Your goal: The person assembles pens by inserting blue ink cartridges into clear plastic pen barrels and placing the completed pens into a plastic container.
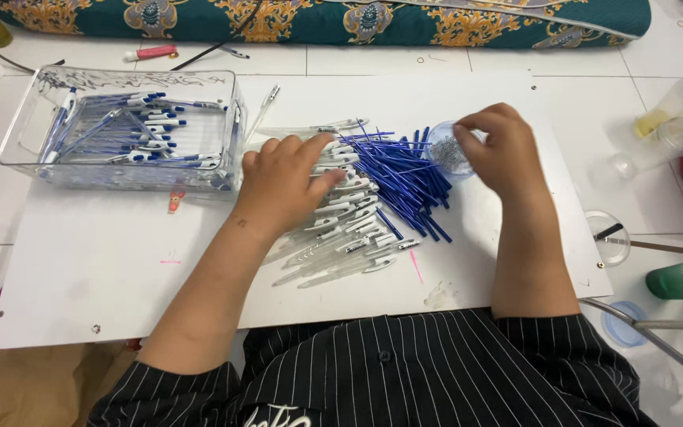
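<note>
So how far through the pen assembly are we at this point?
Done: a clear bin holds a layer of finished blue-and-white pens. In hand: the left hand rests on the pile of clear barrels, while the right hand reaches into a small round dish of tiny metal parts. Left: that barrel pile and a heap of blue refills, both still large, so plenty remains.

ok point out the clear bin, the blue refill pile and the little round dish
clear bin (17,150): head view, on its left wall
blue refill pile (401,178): head view, middle of the heap
little round dish (446,152): head view, visible part beside the right hand
</note>
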